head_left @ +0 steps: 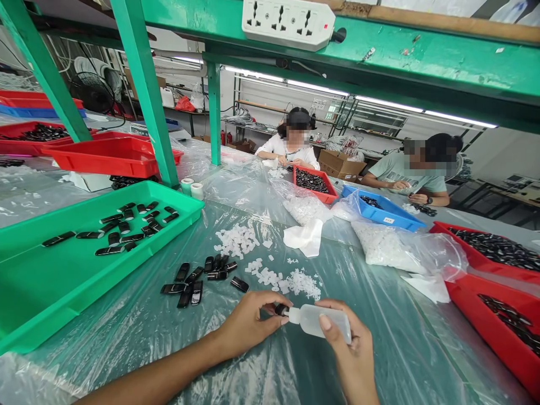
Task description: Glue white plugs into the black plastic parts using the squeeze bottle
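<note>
Between the thumb and fingers of my left hand is a small black plastic part, mostly covered by the fingertips. My right hand is wrapped round a translucent white squeeze bottle, tilted sideways. Its nozzle points left and meets the black part, or comes very close; I cannot tell which. Just beyond my hands lie small white pieces in loose heaps. Left of these is a cluster of glossy black parts on the plastic-covered table.
At left stands a green tray with several black parts. Red trays of black parts line the right side, near a bag of white pieces. A green post rises at left. Two people work across the table.
</note>
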Demonstrator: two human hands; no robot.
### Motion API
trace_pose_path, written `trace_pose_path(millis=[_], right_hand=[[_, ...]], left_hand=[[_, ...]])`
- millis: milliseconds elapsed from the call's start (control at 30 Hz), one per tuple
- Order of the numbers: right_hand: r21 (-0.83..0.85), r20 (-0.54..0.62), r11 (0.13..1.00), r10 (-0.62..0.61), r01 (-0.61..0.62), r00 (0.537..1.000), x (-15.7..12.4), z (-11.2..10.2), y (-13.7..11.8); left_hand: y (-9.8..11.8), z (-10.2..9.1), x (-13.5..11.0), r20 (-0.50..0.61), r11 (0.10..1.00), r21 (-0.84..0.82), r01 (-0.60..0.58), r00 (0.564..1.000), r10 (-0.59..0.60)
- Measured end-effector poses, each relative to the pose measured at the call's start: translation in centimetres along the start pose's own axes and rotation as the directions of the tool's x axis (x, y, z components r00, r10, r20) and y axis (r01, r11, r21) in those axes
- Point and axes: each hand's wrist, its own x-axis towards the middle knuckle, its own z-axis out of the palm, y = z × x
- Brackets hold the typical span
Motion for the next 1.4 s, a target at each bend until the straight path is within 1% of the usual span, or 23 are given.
trace_pose_path(millis=[100, 233, 333, 500, 600, 733, 800, 867, 933, 1067, 1167, 1267, 1333, 1400], right_hand=[[0.053, 0.015, 0.998, 0.031, -0.032, 0.999, 0.5, -0.4, 0.3], [0.075, 0.04, 0.996, 0.046, -0.049, 0.998, 0.8, -0.8, 0.7], [0.081, 0.031, 0.995, 0.054, -0.056, 0.998, 0.6, -0.6, 0.5], [0.091, -0.03, 0.995, 0.044, -0.041, 0.999, 0.3, -0.1, -0.2], [0.089, 0.018, 0.995, 0.053, -0.054, 0.998, 0.4, -0.3, 0.0], [0.107, 0.062, 0.988, 0.105, -0.111, 0.993, 0.8, -0.8, 1.0], [0.134, 0.072, 0.98, 0.141, -0.15, 0.987, 0.9, -0.8, 1.5], [0.203, 0.09, 0.961, 0.173, -0.188, 0.981, 1.0, -0.7, 1.7], [0.315, 0.114, 0.918, 0.214, -0.239, 0.97, 1.1, -0.6, 1.8], [0.509, 0.176, 0.796, 0.276, -0.327, 0.945, 1.3, -0.6, 1.7], [0.6, 0.198, 0.723, 0.281, -0.343, 0.939, 1.5, -0.6, 1.6], [0.689, 0.187, 0.627, 0.332, -0.364, 0.925, 1.6, -0.6, 1.5], [0.729, 0.196, 0.567, 0.364, -0.384, 0.91, 1.7, -0.5, 1.4], [0.752, 0.211, 0.526, 0.378, -0.397, 0.901, 1.7, -0.5, 1.2]], left_hand=[[-0.2, 0.1, 0.1, 0.026, 0.996, -0.091, 0.026, 0.999, -0.024], [-0.2, 0.0, 0.0, 0.042, 0.988, -0.156, 0.005, 0.999, 0.001], [-0.1, 0.0, -0.1, 0.049, 0.987, -0.161, 0.004, 0.999, 0.003], [-0.1, -0.1, 0.0, 0.04, 0.99, -0.137, 0.018, 0.999, -0.013], [-0.1, -0.1, 0.1, 0.041, 0.989, -0.148, 0.004, 0.999, 0.002], [-0.1, -0.1, 0.2, 0.039, 0.983, -0.183, -0.015, 0.999, 0.023], [-0.1, 0.0, 0.1, 0.034, 0.982, -0.19, -0.022, 0.999, 0.029], [-0.1, 0.0, 0.0, 0.031, 0.982, -0.185, -0.024, 0.999, 0.03], [-0.1, 0.1, 0.0, 0.028, 0.983, -0.182, -0.026, 0.999, 0.032], [-0.2, 0.2, -0.1, 0.023, 0.982, -0.186, -0.036, 0.999, 0.041], [-0.3, 0.2, 0.0, 0.018, 0.982, -0.182, -0.051, 0.998, 0.055], [-0.2, 0.2, 0.0, 0.008, 0.984, -0.168, -0.058, 0.998, 0.06], [-0.1, 0.2, 0.0, 0.012, 0.99, -0.134, -0.037, 0.999, 0.039], [0.1, 0.1, -0.1, 0.028, 0.996, -0.088, 0.007, 1.0, -0.004]])
